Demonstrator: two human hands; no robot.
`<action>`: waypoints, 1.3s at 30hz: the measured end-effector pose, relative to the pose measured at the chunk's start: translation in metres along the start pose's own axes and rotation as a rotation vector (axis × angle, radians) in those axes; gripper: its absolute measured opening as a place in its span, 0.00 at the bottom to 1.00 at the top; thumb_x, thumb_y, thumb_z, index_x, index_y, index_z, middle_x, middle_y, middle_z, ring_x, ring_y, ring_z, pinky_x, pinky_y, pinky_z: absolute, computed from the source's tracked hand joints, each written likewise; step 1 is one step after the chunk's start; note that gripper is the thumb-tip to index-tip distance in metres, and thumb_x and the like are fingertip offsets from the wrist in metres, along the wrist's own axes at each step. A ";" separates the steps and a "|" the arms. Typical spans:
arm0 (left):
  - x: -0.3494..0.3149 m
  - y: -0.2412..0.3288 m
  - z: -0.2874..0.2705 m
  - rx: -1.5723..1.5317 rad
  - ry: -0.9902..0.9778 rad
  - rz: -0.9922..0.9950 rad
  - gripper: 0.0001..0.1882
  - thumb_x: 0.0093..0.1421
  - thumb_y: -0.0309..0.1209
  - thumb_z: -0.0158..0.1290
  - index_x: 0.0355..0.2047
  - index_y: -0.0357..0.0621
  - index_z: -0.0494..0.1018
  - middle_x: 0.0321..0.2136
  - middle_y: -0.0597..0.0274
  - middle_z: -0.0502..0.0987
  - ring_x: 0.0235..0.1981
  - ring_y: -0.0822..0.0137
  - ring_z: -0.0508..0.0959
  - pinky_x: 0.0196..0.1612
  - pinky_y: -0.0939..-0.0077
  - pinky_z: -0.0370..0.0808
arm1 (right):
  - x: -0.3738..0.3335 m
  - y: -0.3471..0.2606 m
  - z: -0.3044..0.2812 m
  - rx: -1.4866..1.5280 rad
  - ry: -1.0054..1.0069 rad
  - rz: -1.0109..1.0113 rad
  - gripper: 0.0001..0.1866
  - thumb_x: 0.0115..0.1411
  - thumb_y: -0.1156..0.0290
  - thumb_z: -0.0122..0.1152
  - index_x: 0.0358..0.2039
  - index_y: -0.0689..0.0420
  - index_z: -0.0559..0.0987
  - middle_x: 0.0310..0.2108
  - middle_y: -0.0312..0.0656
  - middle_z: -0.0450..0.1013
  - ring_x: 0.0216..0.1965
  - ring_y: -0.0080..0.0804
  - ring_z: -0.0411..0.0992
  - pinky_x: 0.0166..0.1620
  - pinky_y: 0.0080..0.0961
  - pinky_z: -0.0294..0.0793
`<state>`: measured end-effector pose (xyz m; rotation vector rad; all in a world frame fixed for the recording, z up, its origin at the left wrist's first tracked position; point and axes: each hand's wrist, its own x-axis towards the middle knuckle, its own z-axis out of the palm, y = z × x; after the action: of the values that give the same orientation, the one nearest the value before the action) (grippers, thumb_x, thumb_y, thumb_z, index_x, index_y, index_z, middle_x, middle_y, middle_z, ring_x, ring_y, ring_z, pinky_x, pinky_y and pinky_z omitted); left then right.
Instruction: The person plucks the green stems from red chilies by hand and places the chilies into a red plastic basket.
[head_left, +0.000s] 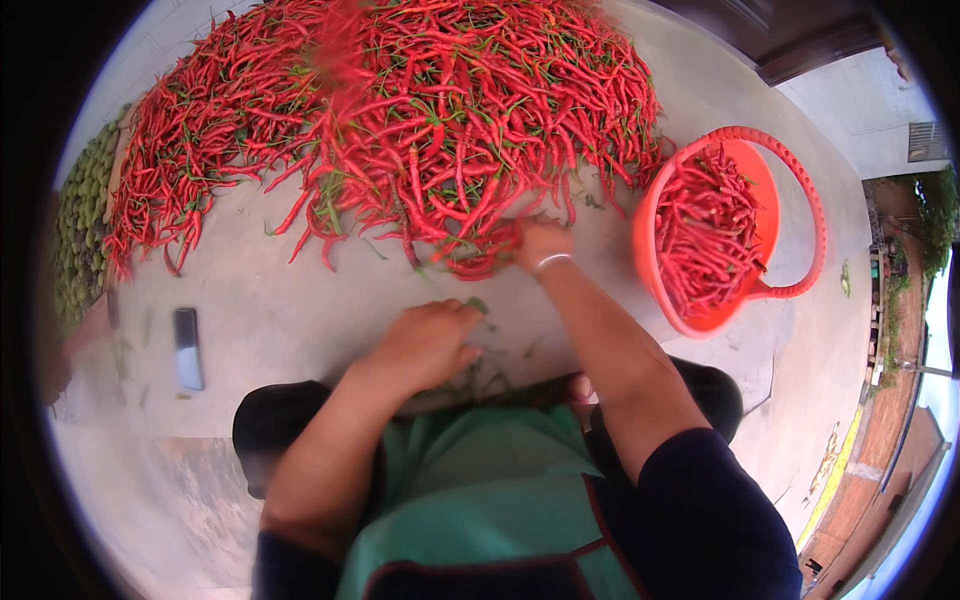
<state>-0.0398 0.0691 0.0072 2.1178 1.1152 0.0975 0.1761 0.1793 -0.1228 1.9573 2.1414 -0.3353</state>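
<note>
A big heap of red chili peppers with green stems spreads over the pale floor in front of me. At its near edge my right hand, with a light band at the wrist, is closed around a few red chili peppers. They point left from the fingers, slightly blurred. Closer to my body and lower left, my left hand hovers with fingers curled in. Its fingertips face away, so what they hold, if anything, is hidden. Loose green stems lie beneath it.
An orange-red plastic basket with a tall handle stands at right, partly filled with chili peppers. A phone lies on the floor at left. Green round produce is piled at the far left. My knees flank the green apron.
</note>
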 end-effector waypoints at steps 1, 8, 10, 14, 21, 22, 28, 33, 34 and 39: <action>-0.002 0.000 0.000 -0.010 0.011 -0.017 0.19 0.52 0.36 0.53 0.43 0.40 0.68 0.37 0.51 0.72 0.41 0.52 0.72 0.45 0.63 0.68 | -0.005 0.002 -0.001 0.004 0.003 -0.012 0.18 0.48 0.57 0.60 0.38 0.51 0.75 0.42 0.43 0.69 0.46 0.41 0.68 0.47 0.44 0.65; 0.000 0.009 -0.011 -0.122 0.145 -0.113 0.21 0.54 0.37 0.53 0.45 0.38 0.67 0.40 0.50 0.72 0.44 0.54 0.72 0.47 0.65 0.68 | -0.047 0.041 -0.086 0.408 -0.044 -0.097 0.18 0.52 0.59 0.53 0.39 0.56 0.74 0.36 0.46 0.72 0.41 0.44 0.70 0.44 0.39 0.67; 0.006 0.006 -0.004 -0.399 0.254 -0.115 0.22 0.55 0.38 0.54 0.45 0.38 0.67 0.41 0.51 0.72 0.44 0.57 0.72 0.47 0.66 0.68 | -0.067 0.023 -0.137 0.603 -0.156 -0.109 0.18 0.53 0.61 0.51 0.40 0.60 0.73 0.34 0.50 0.73 0.38 0.47 0.71 0.41 0.38 0.69; 0.027 0.035 -0.006 -1.152 0.419 0.016 0.22 0.55 0.40 0.55 0.44 0.37 0.67 0.40 0.56 0.72 0.44 0.63 0.72 0.46 0.70 0.69 | -0.108 -0.017 -0.154 0.608 -0.012 -0.298 0.20 0.54 0.65 0.50 0.43 0.64 0.68 0.33 0.56 0.72 0.35 0.50 0.71 0.38 0.39 0.70; 0.037 0.029 -0.005 -1.727 0.766 -0.113 0.10 0.60 0.33 0.47 0.36 0.39 0.68 0.33 0.58 0.74 0.36 0.64 0.75 0.45 0.71 0.70 | -0.130 -0.056 -0.125 0.609 0.145 -0.577 0.17 0.54 0.68 0.52 0.41 0.64 0.67 0.31 0.56 0.71 0.33 0.52 0.71 0.37 0.43 0.69; 0.037 0.028 -0.010 -1.789 0.850 -0.093 0.09 0.60 0.32 0.46 0.36 0.39 0.68 0.32 0.59 0.75 0.35 0.65 0.75 0.44 0.71 0.71 | -0.130 -0.051 -0.122 0.625 0.165 -0.639 0.17 0.54 0.69 0.52 0.41 0.64 0.67 0.31 0.56 0.71 0.33 0.52 0.71 0.37 0.43 0.69; 0.032 0.010 -0.036 -1.726 0.793 0.002 0.07 0.61 0.31 0.44 0.33 0.40 0.67 0.25 0.64 0.69 0.32 0.67 0.72 0.41 0.71 0.70 | -0.134 0.002 -0.104 0.348 0.001 -0.713 0.15 0.54 0.69 0.51 0.42 0.61 0.70 0.34 0.51 0.72 0.36 0.46 0.72 0.39 0.35 0.70; 0.038 0.029 -0.007 -1.401 0.423 -0.002 0.09 0.61 0.32 0.43 0.35 0.39 0.68 0.29 0.62 0.71 0.35 0.67 0.71 0.42 0.71 0.69 | -0.114 -0.017 -0.159 1.619 -0.075 -0.190 0.15 0.59 0.61 0.52 0.35 0.62 0.74 0.32 0.42 0.72 0.32 0.25 0.71 0.38 0.23 0.70; 0.040 0.036 -0.003 -1.291 0.380 -0.031 0.09 0.62 0.32 0.43 0.35 0.39 0.68 0.30 0.61 0.72 0.36 0.66 0.71 0.43 0.71 0.68 | -0.111 -0.017 -0.159 1.632 -0.048 -0.233 0.15 0.59 0.62 0.51 0.35 0.62 0.74 0.32 0.40 0.72 0.31 0.23 0.70 0.37 0.23 0.70; 0.038 0.034 -0.013 -1.603 0.567 0.002 0.09 0.60 0.31 0.44 0.36 0.40 0.68 0.32 0.61 0.72 0.42 0.64 0.72 0.46 0.70 0.68 | -0.106 -0.003 -0.151 1.354 0.166 -0.394 0.10 0.60 0.68 0.48 0.36 0.61 0.72 0.25 0.36 0.71 0.23 0.19 0.67 0.29 0.21 0.69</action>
<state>0.0016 0.0928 0.0287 0.6109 0.7749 1.1927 0.1807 0.1262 0.0537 1.9629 2.6595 -2.2152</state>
